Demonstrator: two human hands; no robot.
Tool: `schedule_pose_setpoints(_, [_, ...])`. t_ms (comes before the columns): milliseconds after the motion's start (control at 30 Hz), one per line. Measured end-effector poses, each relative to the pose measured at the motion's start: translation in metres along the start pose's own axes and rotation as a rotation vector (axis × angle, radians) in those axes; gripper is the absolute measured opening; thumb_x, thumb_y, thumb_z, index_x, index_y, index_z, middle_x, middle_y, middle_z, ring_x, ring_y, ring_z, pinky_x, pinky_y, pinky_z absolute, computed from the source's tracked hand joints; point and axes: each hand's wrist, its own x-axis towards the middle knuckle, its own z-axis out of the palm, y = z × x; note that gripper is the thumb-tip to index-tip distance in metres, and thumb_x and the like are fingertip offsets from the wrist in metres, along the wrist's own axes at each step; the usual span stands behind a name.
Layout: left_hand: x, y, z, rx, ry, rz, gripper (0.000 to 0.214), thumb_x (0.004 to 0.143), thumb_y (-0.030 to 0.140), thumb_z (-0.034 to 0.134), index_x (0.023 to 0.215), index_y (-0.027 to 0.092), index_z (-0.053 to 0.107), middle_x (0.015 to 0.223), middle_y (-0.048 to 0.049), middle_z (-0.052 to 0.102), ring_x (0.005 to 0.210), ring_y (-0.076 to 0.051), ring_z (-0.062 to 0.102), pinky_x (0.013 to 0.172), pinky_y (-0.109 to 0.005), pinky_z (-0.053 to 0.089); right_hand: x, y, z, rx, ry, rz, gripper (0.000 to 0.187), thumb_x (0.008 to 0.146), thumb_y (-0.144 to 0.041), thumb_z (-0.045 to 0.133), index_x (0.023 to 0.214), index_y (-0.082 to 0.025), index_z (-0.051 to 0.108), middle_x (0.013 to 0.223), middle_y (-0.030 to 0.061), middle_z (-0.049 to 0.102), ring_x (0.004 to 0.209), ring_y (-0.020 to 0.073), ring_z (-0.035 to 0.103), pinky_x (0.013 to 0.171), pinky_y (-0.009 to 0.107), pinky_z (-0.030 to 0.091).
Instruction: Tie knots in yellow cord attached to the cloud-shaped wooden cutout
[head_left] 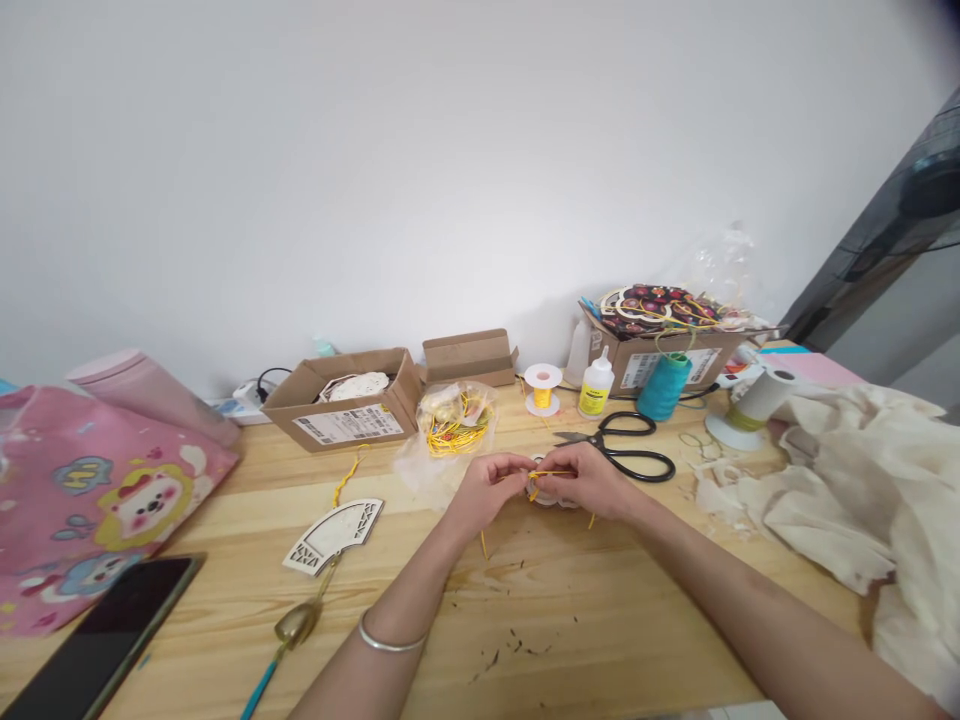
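Both bare forearms reach forward and angle inward until the 2 hands meet, almost touching. The left hand (486, 492) lies palm-down with its fingertips pinched together. The right hand (592, 482) mirrors it, thumb and forefinger nipped tight.

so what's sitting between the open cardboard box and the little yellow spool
A clear plastic bag of yellow cord, in the head view; a smaller cardboard box stands just behind that stretch.

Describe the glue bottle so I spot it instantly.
On the table, far right, sits a cardboard box of patterned pieces. The glue bottle stands by its left corner, between a yellow-cord reel and a teal cone; only it has a yellow label.
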Motion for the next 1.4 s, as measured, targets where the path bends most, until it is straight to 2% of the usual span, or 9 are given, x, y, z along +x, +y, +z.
schedule_pose_setpoints(200, [0.001,0.0,-0.002,-0.018,0.028,0.001,0.023,0.056,0.024,0.063,0.074,0.011,0.061,0.066,-0.0036,0.063,0.057,-0.011,0.055,0.056,-0.022,0.042,0.003,0.003,-0.001,-0.036,0.037,-0.002,0.024,0.063,-0.034,0.055,0.069,-0.011,0.062,0.051,-0.0019,0.051,0.042,0.0046,0.039,0.037,0.015,0.027])
schedule_pose_setpoints(333, [0.002,-0.002,-0.002,0.026,0.034,-0.023,0.023,0.056,0.028,0.062,0.072,0.011,0.061,0.067,-0.0039,0.064,0.057,-0.011,0.055,0.057,-0.022,0.043,0.004,0.006,0.0,-0.057,0.032,-0.001,0.025,0.064,-0.034,0.054,0.069,-0.012,0.062,0.054,-0.0006,0.054,0.044,0.0056,0.041,0.039,0.016,0.03])
schedule_pose_setpoints(467, [0.002,-0.004,-0.002,0.091,0.047,-0.009,0.023,0.057,0.03,0.061,0.071,0.012,0.061,0.064,-0.0022,0.063,0.055,-0.01,0.054,0.053,-0.02,0.041,0.003,0.003,-0.003,-0.106,0.089,-0.008,0.025,0.063,-0.034,0.055,0.071,-0.012,0.064,0.057,0.0005,0.056,0.047,0.0072,0.044,0.041,0.018,0.032])
schedule_pose_setpoints(767, [0.003,-0.007,-0.003,0.124,0.071,-0.002,0.024,0.058,0.034,0.06,0.069,0.012,0.061,0.06,-0.0014,0.062,0.05,-0.009,0.052,0.049,-0.019,0.04,0.002,-0.006,-0.012,0.247,0.183,0.048,0.022,0.056,-0.031,0.063,0.069,-0.013,0.064,0.06,0.0002,0.058,0.05,0.0066,0.046,0.046,0.019,0.035])
schedule_pose_setpoints(833, [0.004,-0.008,-0.004,0.106,0.075,0.0,0.025,0.057,0.034,0.061,0.069,0.012,0.061,0.06,-0.0019,0.063,0.05,-0.01,0.052,0.049,-0.019,0.04,0.002,-0.007,-0.011,0.31,0.197,0.054,0.022,0.056,-0.03,0.064,0.067,-0.012,0.064,0.053,-0.0016,0.054,0.044,0.0045,0.041,0.042,0.019,0.032])
schedule_pose_setpoints(1000, [0.003,-0.005,-0.002,0.053,0.096,-0.005,0.025,0.055,0.033,0.063,0.068,0.012,0.062,0.059,-0.0016,0.063,0.049,-0.009,0.052,0.048,-0.019,0.04,-0.001,-0.008,-0.012,0.442,0.223,0.073,0.021,0.057,-0.03,0.063,0.066,-0.012,0.061,0.036,-0.0086,0.031,0.034,0.001,0.017,0.034,0.018,0.011])
schedule_pose_setpoints(1200, [0.001,0.004,0.0,-0.065,0.156,0.002,0.022,0.051,0.029,0.066,0.066,0.013,0.063,0.063,-0.0016,0.065,0.056,-0.01,0.056,0.055,-0.02,0.043,-0.003,-0.009,-0.013,0.528,0.199,0.015,0.016,0.062,-0.029,0.058,0.064,-0.013,0.058,0.037,-0.01,0.02,0.034,0.0019,0.014,0.034,0.019,0.01])
schedule_pose_setpoints(1300, [0.001,0.003,-0.002,-0.084,0.18,-0.007,0.023,0.051,0.029,0.067,0.066,0.013,0.063,0.063,-0.0014,0.065,0.056,-0.01,0.056,0.054,-0.02,0.043,-0.002,-0.01,-0.014,0.401,0.252,-0.006,0.017,0.064,-0.03,0.056,0.066,-0.013,0.059,0.038,-0.0082,0.028,0.035,0.0026,0.02,0.034,0.018,0.017])
schedule_pose_setpoints(1400, [0.001,0.001,-0.004,-0.047,0.192,0.004,0.023,0.052,0.03,0.066,0.067,0.012,0.063,0.062,-0.002,0.064,0.054,-0.01,0.054,0.052,-0.02,0.042,-0.002,-0.012,-0.013,0.102,0.284,-0.14,0.022,0.062,-0.027,0.058,0.08,-0.015,0.061,0.06,-0.0009,0.052,0.051,0.0072,0.043,0.047,0.02,0.034])
